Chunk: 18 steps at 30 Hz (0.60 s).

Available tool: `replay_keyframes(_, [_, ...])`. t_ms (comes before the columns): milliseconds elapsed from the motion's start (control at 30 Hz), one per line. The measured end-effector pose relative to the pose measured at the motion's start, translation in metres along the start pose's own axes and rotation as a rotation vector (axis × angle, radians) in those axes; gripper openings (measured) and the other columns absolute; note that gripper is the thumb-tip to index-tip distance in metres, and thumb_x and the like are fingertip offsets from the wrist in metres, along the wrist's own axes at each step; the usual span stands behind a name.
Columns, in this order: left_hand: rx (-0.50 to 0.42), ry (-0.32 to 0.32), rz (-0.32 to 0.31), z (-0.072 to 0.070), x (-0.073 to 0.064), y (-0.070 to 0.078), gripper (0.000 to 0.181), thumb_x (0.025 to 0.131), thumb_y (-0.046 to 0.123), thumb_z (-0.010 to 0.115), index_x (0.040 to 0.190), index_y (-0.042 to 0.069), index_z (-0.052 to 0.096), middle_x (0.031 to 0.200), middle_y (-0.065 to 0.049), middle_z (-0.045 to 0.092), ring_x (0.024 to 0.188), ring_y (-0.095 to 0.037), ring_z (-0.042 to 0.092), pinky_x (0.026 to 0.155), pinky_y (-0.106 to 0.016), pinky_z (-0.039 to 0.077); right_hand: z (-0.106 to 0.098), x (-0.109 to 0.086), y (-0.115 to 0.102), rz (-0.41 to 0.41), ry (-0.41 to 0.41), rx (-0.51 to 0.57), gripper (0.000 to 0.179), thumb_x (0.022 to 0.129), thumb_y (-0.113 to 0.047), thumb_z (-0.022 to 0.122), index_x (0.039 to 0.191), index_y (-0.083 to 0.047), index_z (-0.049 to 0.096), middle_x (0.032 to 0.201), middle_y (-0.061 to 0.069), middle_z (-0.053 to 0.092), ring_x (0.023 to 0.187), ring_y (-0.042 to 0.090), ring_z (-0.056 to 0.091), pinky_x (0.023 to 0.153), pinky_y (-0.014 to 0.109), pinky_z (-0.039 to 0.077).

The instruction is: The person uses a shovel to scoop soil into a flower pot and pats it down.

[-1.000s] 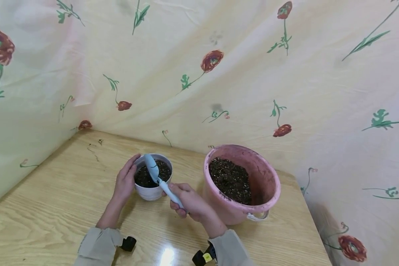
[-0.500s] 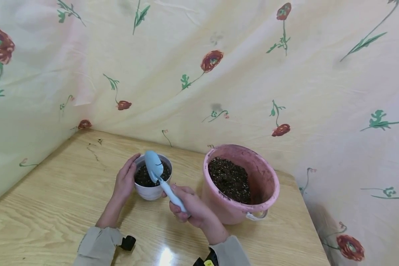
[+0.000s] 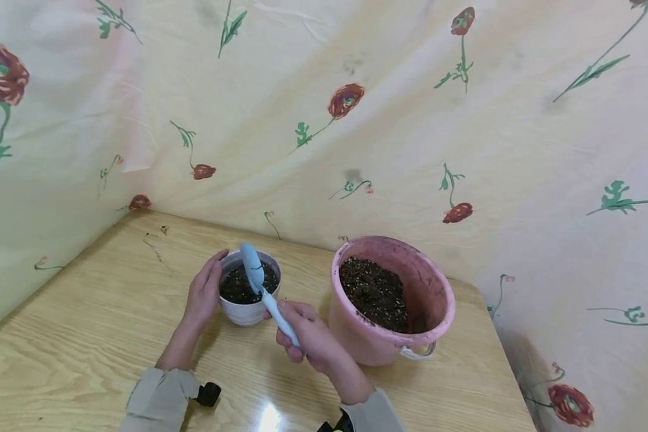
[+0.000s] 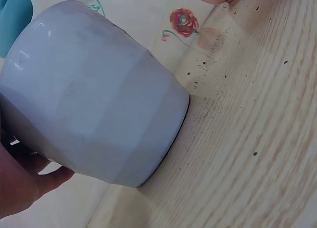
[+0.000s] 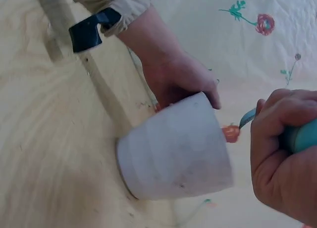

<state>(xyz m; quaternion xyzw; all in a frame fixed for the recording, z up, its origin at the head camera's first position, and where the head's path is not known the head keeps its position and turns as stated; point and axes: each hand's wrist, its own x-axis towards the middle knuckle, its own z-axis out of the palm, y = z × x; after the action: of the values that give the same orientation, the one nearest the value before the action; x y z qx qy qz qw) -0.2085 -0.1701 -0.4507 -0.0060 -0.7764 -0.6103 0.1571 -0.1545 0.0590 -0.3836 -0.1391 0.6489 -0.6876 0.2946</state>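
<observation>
A small white flower pot [image 3: 243,313] with dark soil [image 3: 240,287] inside stands upright on the wooden table. My left hand [image 3: 204,292] holds it by its left side, fingers curved along the wall near the rim; part of that hand shows in the left wrist view. Over the pot hangs a light blue garden trowel [image 3: 254,268], its blade tilted onto one side above the soil. My right hand [image 3: 308,333] grips the trowel's handle, as the right wrist view also shows. Any soil on the blade is too small to make out.
To the right stands a large pink bucket [image 3: 351,324] of soil with a white handle [image 3: 418,352]. Crumbs of soil [image 4: 203,65] lie on the table [image 3: 86,336] beside the pot. A flowered cloth [image 3: 281,138] hangs behind and along both sides.
The trowel's blade has swung slightly up and to the right over the pot, rolling to show its broad face and then turning narrow again. My left hand and the pot stay put.
</observation>
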Motion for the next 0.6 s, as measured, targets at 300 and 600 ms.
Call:
replay_keyframes(300, [0.086, 0.118, 0.147, 0.003, 0.002, 0.017, 0.044, 0.106, 0.028, 0.033, 0.139, 0.004, 0.049, 0.137, -0.016, 0.054, 0.129, -0.031, 0.046, 0.108, -0.047, 0.034, -0.008, -0.033, -0.025, -0.134, 0.107, -0.213, 0.039, 0.104, -0.031, 0.042, 0.11, 0.004, 0.059, 0.06, 0.002, 0.045, 0.04, 0.007, 0.034, 0.036, 0.019, 0.03])
replay_keyframes(600, [0.104, 0.204, 0.289, 0.015, -0.011, 0.044, 0.036, 0.104, 0.021, 0.04, 0.13, 0.003, 0.057, 0.138, -0.02, 0.052, 0.134, -0.035, 0.04, 0.109, -0.055, 0.031, -0.022, -0.062, -0.039, -0.207, 0.15, -0.356, 0.035, 0.102, -0.031, 0.047, 0.1, 0.0, 0.062, 0.06, 0.005, 0.045, 0.04, 0.008, 0.034, 0.035, 0.02, 0.029])
